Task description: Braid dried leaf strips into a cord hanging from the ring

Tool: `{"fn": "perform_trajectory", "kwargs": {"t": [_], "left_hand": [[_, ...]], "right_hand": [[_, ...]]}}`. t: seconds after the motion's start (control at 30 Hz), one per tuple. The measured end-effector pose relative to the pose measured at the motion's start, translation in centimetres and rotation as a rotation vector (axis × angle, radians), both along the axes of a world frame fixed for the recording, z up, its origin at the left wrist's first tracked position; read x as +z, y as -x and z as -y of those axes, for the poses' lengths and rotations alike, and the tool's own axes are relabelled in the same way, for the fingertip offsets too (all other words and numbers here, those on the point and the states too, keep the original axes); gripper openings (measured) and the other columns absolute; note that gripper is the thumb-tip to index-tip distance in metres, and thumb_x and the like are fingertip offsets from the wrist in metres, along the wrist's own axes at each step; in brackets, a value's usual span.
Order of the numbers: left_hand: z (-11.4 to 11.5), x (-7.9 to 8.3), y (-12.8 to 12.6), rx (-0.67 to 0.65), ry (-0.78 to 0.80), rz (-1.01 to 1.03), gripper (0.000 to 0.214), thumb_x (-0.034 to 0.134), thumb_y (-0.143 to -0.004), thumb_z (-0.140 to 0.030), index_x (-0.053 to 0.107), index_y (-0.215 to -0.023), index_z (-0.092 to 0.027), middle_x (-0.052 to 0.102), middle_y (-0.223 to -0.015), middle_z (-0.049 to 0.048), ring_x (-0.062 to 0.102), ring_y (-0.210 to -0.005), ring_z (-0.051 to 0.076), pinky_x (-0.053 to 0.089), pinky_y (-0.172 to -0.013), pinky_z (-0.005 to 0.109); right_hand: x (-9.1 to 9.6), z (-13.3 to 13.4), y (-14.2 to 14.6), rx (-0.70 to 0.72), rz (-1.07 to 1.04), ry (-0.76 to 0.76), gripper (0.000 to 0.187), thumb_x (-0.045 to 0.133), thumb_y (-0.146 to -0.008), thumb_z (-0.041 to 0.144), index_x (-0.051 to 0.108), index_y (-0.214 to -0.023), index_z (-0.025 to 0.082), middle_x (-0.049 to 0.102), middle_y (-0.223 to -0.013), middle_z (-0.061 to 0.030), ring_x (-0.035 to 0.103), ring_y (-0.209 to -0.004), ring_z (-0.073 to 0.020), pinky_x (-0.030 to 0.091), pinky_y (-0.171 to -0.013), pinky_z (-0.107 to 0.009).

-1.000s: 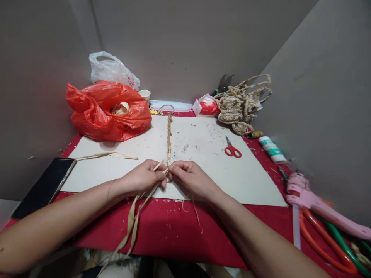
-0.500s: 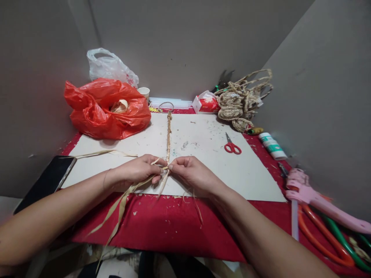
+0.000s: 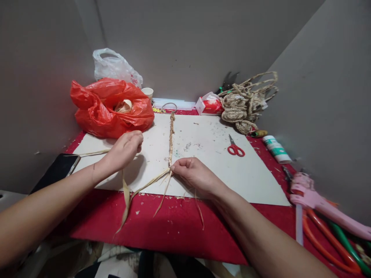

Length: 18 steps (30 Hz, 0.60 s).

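Observation:
A slim braided cord (image 3: 171, 141) of brown plant fibre lies lengthwise on the white board, a thin ring (image 3: 169, 108) at its far end. At its near end my right hand (image 3: 193, 175) pinches the cord where loose strands (image 3: 164, 197) fan out. My left hand (image 3: 126, 148) is raised left of the cord, fingers curled closed, fingertips turned away. A pale flat fibre strip (image 3: 126, 195) runs up under this hand and appears gripped in it; the held end is hidden. Another loose strip (image 3: 95, 153) lies on the board behind the left wrist.
A red plastic bag (image 3: 113, 112) stands behind my left hand; a dark phone (image 3: 56, 172) lies left. On the white board (image 3: 208, 154) are red-handled scissors (image 3: 235, 146). Coiled rope (image 3: 240, 106), a tissue pack (image 3: 209, 104), a white-green bottle (image 3: 276, 149) and a pink glue gun (image 3: 310, 193) line the right.
My left hand has left the cord's near end and risen to the left, drawing a strip up. My right hand keeps its pinch there. The whole view has shifted slightly.

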<state>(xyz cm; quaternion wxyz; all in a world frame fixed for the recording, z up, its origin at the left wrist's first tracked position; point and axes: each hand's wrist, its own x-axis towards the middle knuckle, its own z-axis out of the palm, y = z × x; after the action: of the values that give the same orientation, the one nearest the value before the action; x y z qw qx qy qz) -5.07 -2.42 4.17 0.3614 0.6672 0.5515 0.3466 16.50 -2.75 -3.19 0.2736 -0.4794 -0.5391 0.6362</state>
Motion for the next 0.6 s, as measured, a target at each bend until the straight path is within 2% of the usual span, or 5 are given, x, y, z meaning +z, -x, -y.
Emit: {"fn": "perform_trajectory", "kwargs": {"t": [0.13, 0.23, 0.4, 0.47, 0.6], "left_hand": [[2.3, 1.0, -2.1, 0.007, 0.341, 0.314, 0.022, 0.047, -0.081, -0.031, 0.037, -0.065, -0.019, 0.034, -0.048, -0.0072, 0.025, -0.037, 0.004, 0.019, -0.037, 0.018], [3.3, -0.4, -3.5, 0.041, 0.426, 0.462, 0.024, 0.050, -0.081, -0.035, 0.038, -0.067, -0.019, 0.032, -0.044, -0.0091, 0.024, -0.033, 0.003, 0.016, -0.035, 0.017], [3.4, -3.5, -5.3, 0.125, 0.403, 0.509, 0.006, 0.047, -0.081, -0.023, 0.048, -0.079, -0.017, 0.041, -0.045, -0.0073, 0.037, -0.037, 0.006, 0.028, -0.040, 0.018], [3.3, -3.9, -5.7, 0.122, 0.362, 0.495, 0.006, 0.049, -0.079, -0.022, 0.050, -0.080, -0.016, 0.043, -0.048, -0.0071, 0.038, -0.039, 0.005, 0.030, -0.042, 0.018], [3.0, -3.6, -6.2, 0.144, 0.139, 0.389, 0.012, 0.059, -0.072, -0.024, 0.053, -0.074, -0.014, 0.048, -0.057, -0.0050, 0.040, -0.049, 0.005, 0.033, -0.049, 0.018]], "right_hand": [[0.2, 0.2, 0.3, -0.018, -0.037, 0.023, 0.026, 0.064, -0.071, 0.037, 0.053, -0.059, 0.016, 0.047, -0.048, 0.0031, 0.034, -0.042, -0.0062, 0.023, -0.043, -0.022], [0.7, 0.4, 0.7, -0.034, -0.092, 0.040, 0.028, 0.066, -0.068, 0.037, 0.051, -0.058, 0.016, 0.043, -0.046, 0.0051, 0.031, -0.041, -0.0049, 0.019, -0.042, -0.022], [1.4, 0.8, 1.1, -0.071, -0.141, 0.055, 0.032, 0.067, -0.066, 0.039, 0.047, -0.055, 0.016, 0.034, -0.039, 0.0087, 0.022, -0.037, -0.0032, 0.011, -0.039, -0.022], [1.5, 0.9, 1.2, -0.081, -0.159, 0.057, 0.034, 0.068, -0.066, 0.040, 0.045, -0.054, 0.017, 0.034, -0.039, 0.0088, 0.021, -0.036, -0.0030, 0.010, -0.039, -0.023], [1.5, 0.9, 1.3, -0.087, -0.190, 0.059, 0.032, 0.066, -0.069, 0.038, 0.046, -0.056, 0.017, 0.032, -0.037, 0.0093, 0.019, -0.034, -0.0031, 0.008, -0.037, -0.023]]}}
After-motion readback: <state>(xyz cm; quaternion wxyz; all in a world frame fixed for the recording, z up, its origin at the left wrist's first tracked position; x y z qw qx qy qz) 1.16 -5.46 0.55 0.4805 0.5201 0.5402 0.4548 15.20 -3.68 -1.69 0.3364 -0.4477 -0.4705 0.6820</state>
